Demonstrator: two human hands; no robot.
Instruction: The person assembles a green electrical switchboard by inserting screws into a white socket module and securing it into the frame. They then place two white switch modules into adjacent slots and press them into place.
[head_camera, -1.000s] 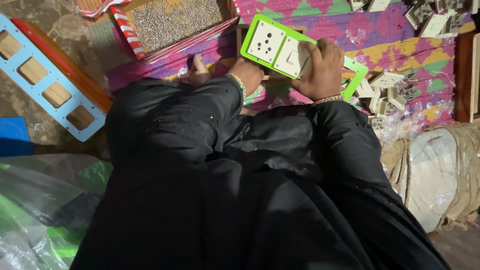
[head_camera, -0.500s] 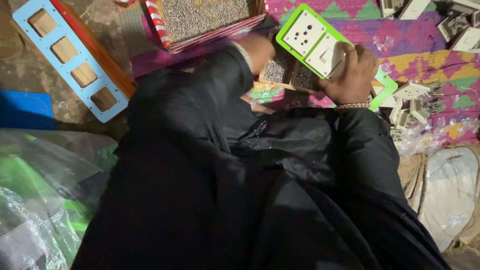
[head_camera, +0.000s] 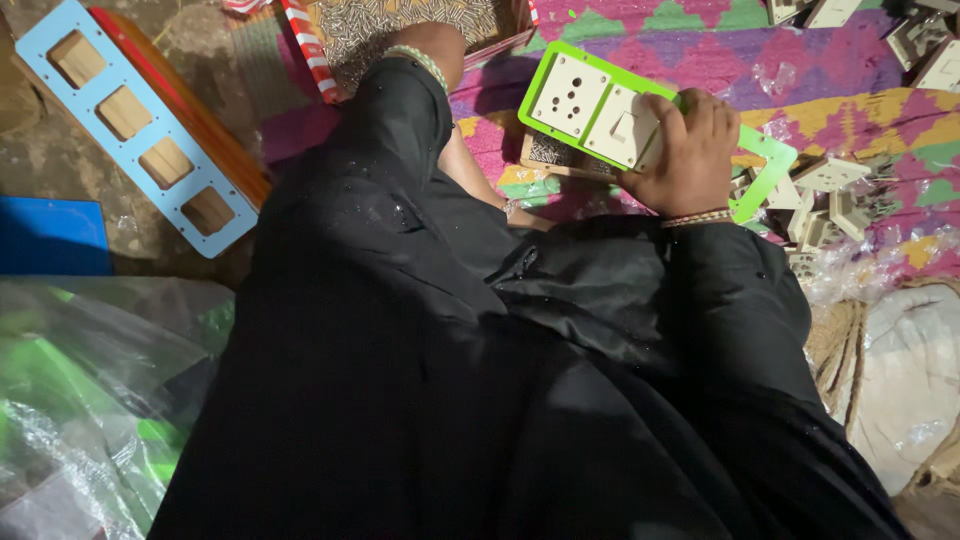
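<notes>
My right hand (head_camera: 685, 150) is closed on a bright green plate frame (head_camera: 770, 165), which it holds tilted above a colourful woven mat (head_camera: 700, 50). A white socket module (head_camera: 570, 95) and a white switch module (head_camera: 625, 125) sit in the frame. My left arm, in a black sleeve, stretches up to a box of small metal screws (head_camera: 370, 25). Only the left wrist (head_camera: 430, 50) with its bead bracelet shows. The left hand itself is cut off by the top edge of the picture.
A blue frame with several square openings (head_camera: 130, 120) lies on a wooden board at the left, with a blue sheet (head_camera: 50, 235) below it. Clear bags of green parts (head_camera: 80, 420) fill the lower left. Loose white modules (head_camera: 830, 190) and a pale sack (head_camera: 900, 380) lie at the right.
My left hand has let go of the green frame and reached up to the screw box. My right hand keeps hold of the frame, and the view has shifted left.
</notes>
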